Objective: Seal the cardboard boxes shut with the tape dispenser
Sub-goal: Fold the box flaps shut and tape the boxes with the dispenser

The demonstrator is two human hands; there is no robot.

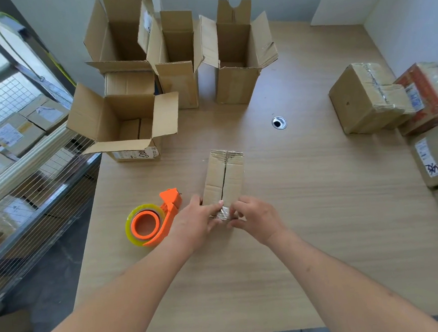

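Note:
A small narrow cardboard box (225,177) lies on the wooden table (308,211), its top flaps closed with a dark seam down the middle. My left hand (194,220) and my right hand (253,218) meet at its near end, fingers pressing on a shiny bit of tape (223,212) there. The orange tape dispenser (152,219) with a clear roll lies on the table just left of my left hand, untouched.
Several open empty boxes (128,120) stand at the back left and back middle. Taped parcels (370,99) sit along the right edge. A cable hole (279,122) is in the table's middle. A wire shelf rack (24,168) with parcels runs along the left.

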